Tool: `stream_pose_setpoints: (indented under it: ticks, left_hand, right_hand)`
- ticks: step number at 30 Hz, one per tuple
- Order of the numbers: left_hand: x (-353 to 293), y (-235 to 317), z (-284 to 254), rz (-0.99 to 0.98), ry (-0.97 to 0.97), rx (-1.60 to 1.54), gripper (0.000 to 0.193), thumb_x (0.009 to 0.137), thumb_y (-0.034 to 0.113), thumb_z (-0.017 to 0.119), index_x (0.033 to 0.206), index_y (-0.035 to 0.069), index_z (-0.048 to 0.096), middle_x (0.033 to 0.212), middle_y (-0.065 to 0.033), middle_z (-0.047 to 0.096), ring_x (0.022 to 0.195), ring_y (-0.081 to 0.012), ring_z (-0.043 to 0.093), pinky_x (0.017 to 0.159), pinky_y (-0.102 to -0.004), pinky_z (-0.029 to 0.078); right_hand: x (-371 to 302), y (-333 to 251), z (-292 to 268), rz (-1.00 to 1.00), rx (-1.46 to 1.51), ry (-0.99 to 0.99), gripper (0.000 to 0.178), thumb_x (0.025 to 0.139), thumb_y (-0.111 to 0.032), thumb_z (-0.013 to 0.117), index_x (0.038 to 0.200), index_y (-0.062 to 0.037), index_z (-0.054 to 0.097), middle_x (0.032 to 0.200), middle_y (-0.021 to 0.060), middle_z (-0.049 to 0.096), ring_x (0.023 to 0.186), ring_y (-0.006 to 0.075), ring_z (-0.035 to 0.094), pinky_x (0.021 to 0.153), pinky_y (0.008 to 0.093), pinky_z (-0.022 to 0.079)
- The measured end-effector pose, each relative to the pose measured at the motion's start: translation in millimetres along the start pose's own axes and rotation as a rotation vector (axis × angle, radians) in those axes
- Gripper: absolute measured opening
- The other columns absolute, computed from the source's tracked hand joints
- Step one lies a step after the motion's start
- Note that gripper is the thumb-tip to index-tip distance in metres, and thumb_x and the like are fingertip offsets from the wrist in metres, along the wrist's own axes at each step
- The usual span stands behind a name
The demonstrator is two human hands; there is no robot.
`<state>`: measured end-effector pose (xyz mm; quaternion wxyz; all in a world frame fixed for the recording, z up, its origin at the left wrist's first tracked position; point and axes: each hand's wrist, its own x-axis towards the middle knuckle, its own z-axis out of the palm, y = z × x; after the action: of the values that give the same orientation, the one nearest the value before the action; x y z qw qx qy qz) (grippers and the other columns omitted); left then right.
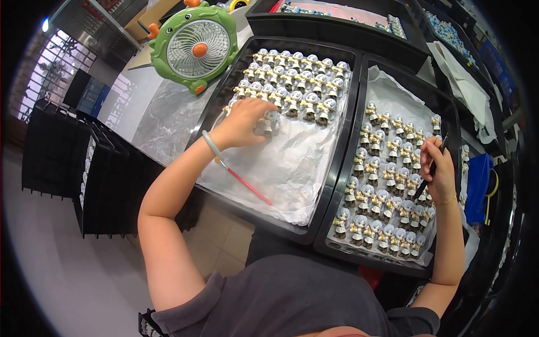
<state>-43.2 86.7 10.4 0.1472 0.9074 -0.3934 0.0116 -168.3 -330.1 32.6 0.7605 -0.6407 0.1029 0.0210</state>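
A small upright figurine (272,121) is being gripped by the closed fingers of the left hand (242,122) in the left tray (224,90), while a brush (429,168) is being held by the right hand (439,168) over the right tray (359,112).

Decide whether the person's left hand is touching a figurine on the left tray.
Touching. The head view shows the left hand with its fingers closed around one small figurine standing on the white paper of the left tray.

A green fan (193,46) stands on the pale table (132,95). Left of it, a barred window (53,70) lets in daylight; below that, black racks (73,163) stand on the light tiled floor (67,269).
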Motion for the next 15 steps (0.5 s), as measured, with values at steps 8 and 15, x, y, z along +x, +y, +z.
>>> stream_pose_setpoints:
  ticks: [8,15]
  left_hand:
    - [1.3,1.1,5.9,0.045,-0.027,0.054,0.066,0.064,0.017,0.068,0.125,0.013,0.044,0.115,-0.0115,0.048,0.111,-0.0303,0.042,0.096,-0.0426,0.029]
    - [103.5,94.4,-31.8,0.316,0.014,-0.094,0.052,0.069,0.016,0.064,0.118,0.008,0.05,0.11,-0.0132,0.052,0.105,-0.0314,0.047,0.092,-0.0395,0.035]
  right_hand:
    - [-5.3,0.4,5.1,0.184,-0.237,-0.029,0.015,0.084,-0.025,0.057,0.08,-0.0106,0.052,0.061,-0.0036,0.049,0.044,0.0013,0.037,0.037,0.0162,0.027]
    - [-20.7,1.5,17.0,0.161,-0.544,-0.599,0.022,0.084,-0.027,0.06,0.082,-0.0049,0.057,0.064,-0.0004,0.056,0.051,0.0042,0.045,0.044,0.0209,0.036]
